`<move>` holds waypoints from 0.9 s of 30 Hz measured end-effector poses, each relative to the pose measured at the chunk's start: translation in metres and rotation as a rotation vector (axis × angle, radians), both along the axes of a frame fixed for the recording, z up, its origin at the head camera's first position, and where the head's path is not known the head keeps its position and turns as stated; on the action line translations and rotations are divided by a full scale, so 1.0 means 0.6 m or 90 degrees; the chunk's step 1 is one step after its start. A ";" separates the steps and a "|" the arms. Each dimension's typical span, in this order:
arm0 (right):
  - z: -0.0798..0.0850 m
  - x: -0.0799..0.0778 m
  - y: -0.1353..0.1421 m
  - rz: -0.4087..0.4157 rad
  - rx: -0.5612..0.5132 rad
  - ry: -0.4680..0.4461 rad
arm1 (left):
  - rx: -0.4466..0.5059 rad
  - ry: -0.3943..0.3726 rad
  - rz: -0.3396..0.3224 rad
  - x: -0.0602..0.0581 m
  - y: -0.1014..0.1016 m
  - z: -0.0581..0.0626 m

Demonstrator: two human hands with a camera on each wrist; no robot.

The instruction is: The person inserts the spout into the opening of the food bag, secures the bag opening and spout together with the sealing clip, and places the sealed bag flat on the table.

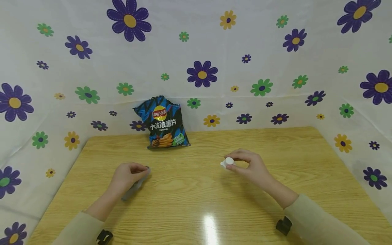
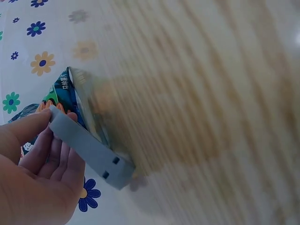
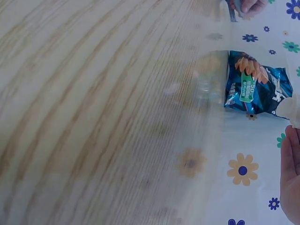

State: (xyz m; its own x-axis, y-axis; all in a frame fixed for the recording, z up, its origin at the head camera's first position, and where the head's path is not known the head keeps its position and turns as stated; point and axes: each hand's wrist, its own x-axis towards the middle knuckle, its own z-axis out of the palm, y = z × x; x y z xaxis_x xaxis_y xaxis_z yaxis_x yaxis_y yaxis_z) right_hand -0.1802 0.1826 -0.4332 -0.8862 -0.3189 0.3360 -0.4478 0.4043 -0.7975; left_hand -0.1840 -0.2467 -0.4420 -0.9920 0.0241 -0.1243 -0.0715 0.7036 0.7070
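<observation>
My left hand (image 1: 125, 176) pinches one end of a long grey bar (image 2: 89, 145) between thumb and fingers. The bar slants down toward the front left in the head view; two small dark square holes show near its far end in the left wrist view. Over the right half of the table, my right hand (image 1: 253, 167) holds a small white piece with a round cap (image 1: 229, 161) between thumb and fingers. A pale tab sticks out to the left of the cap. In the right wrist view the white piece (image 3: 290, 110) is cut off by the frame's edge.
A dark blue and black bag of Lay's potato chips (image 1: 165, 126) stands at the back of the wooden table (image 1: 196, 190), leaning against the flowered cloth (image 1: 171, 54). The cloth rises behind the table and along both sides.
</observation>
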 end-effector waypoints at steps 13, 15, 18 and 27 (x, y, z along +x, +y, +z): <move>0.008 -0.014 0.005 -0.015 -0.018 -0.018 | -0.166 0.096 -0.077 0.012 -0.009 -0.004; 0.009 -0.017 0.007 -0.024 -0.018 -0.023 | -0.178 0.099 -0.080 0.013 -0.010 -0.006; 0.013 -0.021 0.011 -0.038 -0.024 -0.025 | -0.196 0.104 -0.083 0.014 -0.010 -0.007; 0.023 -0.031 0.022 -0.056 -0.029 -0.030 | -0.242 0.129 -0.100 0.016 -0.009 -0.005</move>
